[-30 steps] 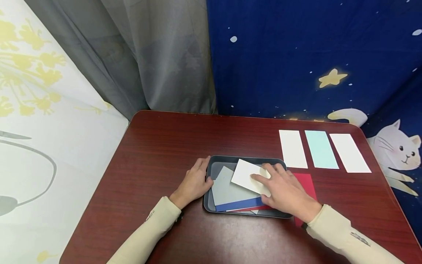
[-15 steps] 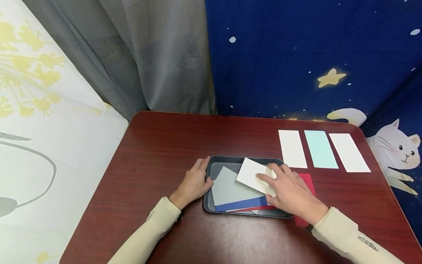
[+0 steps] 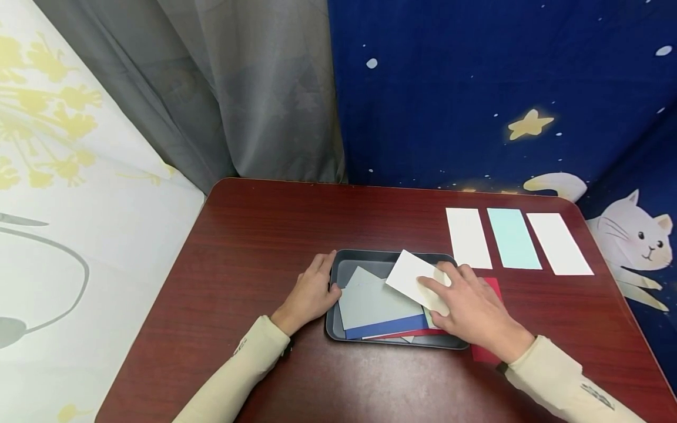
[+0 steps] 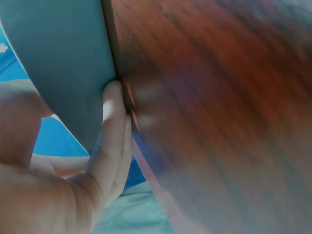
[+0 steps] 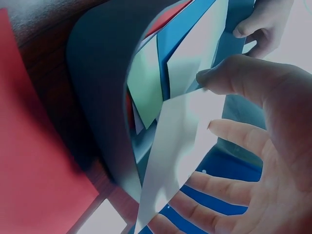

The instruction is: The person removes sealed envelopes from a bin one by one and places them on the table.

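Note:
A dark grey tray (image 3: 391, 345) lies on the table with a loose pile of paper sheets in it. My left hand (image 3: 309, 294) holds the tray's left end, thumb over the rim; in the left wrist view its fingers (image 4: 113, 112) lie against the outer wall. My right hand (image 3: 473, 308) grips a white card (image 3: 409, 276) by its edges, tilted over the tray's right half. Under that card are a pale grey sheet (image 3: 370, 299), a blue sheet (image 3: 388, 327) and a red edge. A light green piece (image 5: 145, 78) shows in the right wrist view.
Beyond the tray, at the table's back right, lie a white card (image 3: 468, 238), a mint green card (image 3: 514, 238) and another white card (image 3: 559, 244) in a row. A red sheet (image 3: 493, 286) lies right of the tray, partly under my right forearm.
My right hand has moved a little to the right with the white card, uncovering more of the grey and blue sheets. My left hand and the tray have stayed put.

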A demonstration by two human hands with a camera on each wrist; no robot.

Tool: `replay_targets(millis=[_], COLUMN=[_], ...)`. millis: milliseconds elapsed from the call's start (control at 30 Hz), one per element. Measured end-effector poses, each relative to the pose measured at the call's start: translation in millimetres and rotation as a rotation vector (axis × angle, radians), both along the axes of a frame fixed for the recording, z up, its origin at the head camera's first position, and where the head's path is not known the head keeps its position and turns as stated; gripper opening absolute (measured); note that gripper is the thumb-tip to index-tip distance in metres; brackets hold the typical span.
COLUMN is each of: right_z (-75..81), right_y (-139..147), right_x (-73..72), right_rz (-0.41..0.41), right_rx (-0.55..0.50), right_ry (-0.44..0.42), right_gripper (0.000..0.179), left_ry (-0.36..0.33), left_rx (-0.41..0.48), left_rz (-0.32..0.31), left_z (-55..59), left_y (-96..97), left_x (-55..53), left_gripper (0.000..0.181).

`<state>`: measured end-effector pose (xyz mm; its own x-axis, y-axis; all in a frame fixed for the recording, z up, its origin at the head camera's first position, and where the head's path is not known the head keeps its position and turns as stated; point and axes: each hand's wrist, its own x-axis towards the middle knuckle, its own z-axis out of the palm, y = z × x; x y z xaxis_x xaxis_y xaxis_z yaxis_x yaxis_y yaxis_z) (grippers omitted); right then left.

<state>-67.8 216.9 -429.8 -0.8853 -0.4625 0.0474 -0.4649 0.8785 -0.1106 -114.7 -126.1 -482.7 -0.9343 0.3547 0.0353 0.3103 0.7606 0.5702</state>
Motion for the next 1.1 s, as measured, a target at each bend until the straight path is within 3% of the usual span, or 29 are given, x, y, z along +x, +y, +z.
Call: replay_targets(millis=[1100], right_z=[-2.5], right_y=[32.1], right_x=[17.3], right_rz=[-0.237], right_rx=[-0.035], right_ry=[-0.149], right_gripper=[0.079], left_ry=[0.011], left_rx=[0.005], left_rz=[-0.002], left_z=[-1.0], left_y=[0.0], left_x=[-1.5], left_gripper=[0.076])
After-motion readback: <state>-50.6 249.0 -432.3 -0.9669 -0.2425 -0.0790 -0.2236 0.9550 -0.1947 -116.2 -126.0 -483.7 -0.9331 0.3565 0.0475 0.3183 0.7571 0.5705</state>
